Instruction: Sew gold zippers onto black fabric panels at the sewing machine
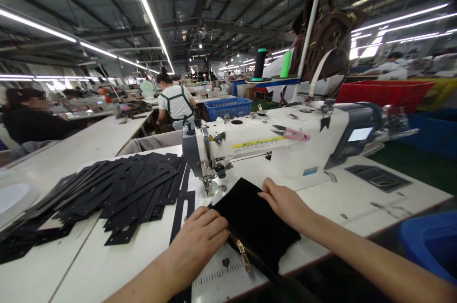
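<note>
A black fabric piece [252, 219] lies at the front of the white sewing machine [257, 141], partly hanging over the table's near edge. Along its left side runs a zipper with a gold zipper pull [243, 254]. My left hand [203, 232] is closed on the left edge of the fabric, just in front of the needle and presser foot [209, 186]. At the upper right corner, my right hand [282, 200] pinches the fabric between thumb and fingers. The fingertips of the left hand are partly hidden.
A spread pile of black slotted strips [139, 189] covers the table to the left. Pink-handled thread snips [291, 132] rest on the machine arm. Thread cones [260, 65] stand behind it. Blue bins [432, 241] are at the right. A co-worker [176, 103] is farther back.
</note>
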The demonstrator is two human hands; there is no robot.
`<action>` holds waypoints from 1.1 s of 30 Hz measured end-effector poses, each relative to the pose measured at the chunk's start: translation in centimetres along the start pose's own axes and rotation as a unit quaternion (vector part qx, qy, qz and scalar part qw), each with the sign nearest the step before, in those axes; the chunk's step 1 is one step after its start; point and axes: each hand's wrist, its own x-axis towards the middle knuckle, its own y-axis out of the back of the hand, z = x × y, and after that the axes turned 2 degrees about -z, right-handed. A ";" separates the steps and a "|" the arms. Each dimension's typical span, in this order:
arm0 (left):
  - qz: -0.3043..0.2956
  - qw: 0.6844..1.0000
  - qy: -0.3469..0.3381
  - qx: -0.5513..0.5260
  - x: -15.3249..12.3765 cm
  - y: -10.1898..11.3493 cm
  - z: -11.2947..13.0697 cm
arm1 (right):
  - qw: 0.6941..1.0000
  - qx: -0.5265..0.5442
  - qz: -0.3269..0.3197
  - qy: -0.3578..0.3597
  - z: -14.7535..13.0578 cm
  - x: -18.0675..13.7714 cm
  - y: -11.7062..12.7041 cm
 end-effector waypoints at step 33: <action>0.066 0.972 0.139 -0.176 6.2 5.4 -0.8 | 0.970 -0.038 0.167 0.173 -4.7 -7.1 11.3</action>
